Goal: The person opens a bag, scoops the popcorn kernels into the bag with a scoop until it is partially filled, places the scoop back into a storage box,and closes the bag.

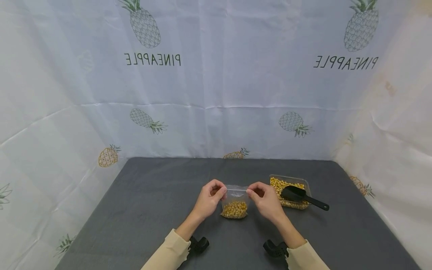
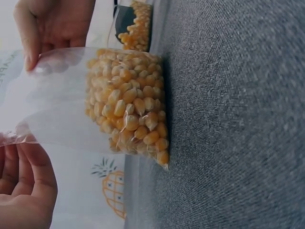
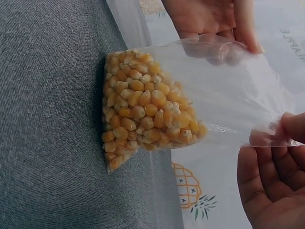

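A clear plastic bag point(image 1: 235, 195) stands upright on the grey table, its lower part filled with yellow corn kernels point(image 2: 128, 100). My left hand point(image 1: 208, 198) pinches the bag's top left corner between thumb and fingers. At the top right corner, my right hand point(image 1: 266, 200) pinches the bag the same way. The top edge is stretched between both hands. In the right wrist view the bag's bottom point(image 3: 112, 109) rests on the cloth, with one lower corner poking out.
Right of my right hand stands a clear plastic container point(image 1: 306, 183) of corn kernels point(image 1: 280, 183). A black scoop point(image 1: 297, 194) lies across it, handle over the near right rim. A white curtain point(image 1: 216, 82) printed with pineapples surrounds the grey table point(image 1: 162, 195).
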### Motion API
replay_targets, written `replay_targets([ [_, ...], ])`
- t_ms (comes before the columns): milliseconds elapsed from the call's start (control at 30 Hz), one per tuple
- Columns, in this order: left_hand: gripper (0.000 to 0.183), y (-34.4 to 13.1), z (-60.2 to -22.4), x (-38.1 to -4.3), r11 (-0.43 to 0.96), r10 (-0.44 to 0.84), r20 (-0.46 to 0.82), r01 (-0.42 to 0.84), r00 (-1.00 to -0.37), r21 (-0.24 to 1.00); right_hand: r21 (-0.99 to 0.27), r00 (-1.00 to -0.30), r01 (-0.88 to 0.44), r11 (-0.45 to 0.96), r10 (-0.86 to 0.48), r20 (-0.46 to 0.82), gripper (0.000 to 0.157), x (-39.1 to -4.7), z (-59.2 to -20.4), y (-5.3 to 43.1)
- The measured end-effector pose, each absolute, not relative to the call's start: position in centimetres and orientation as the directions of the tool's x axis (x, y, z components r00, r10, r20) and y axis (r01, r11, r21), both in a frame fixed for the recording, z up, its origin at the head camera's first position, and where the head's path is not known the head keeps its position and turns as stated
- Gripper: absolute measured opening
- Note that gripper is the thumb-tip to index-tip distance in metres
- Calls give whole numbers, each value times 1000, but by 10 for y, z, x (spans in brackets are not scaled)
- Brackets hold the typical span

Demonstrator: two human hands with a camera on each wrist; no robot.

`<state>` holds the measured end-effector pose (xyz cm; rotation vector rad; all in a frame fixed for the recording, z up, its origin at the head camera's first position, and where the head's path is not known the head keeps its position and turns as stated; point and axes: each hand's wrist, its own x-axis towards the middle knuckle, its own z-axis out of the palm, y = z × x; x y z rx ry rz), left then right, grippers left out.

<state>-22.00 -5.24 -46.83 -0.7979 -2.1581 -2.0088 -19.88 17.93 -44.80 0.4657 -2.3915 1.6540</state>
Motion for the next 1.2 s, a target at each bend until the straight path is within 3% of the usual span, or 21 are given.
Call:
replay_targets([
  [433, 15, -46, -461, -224, 61, 363, 362, 410, -859, 910, -885, -935, -355, 302, -140, 327, 8, -202, -449, 178],
  [633, 14, -42, -432, -207, 68, 338, 339, 382, -878, 922, -881, -935, -354, 315, -137, 327, 7, -203, -451, 179],
  [1200, 14, -40, -431, -206, 101, 297, 346, 389, -890, 915, -884, -937, -346, 314, -173, 305, 12, -203, -452, 175],
])
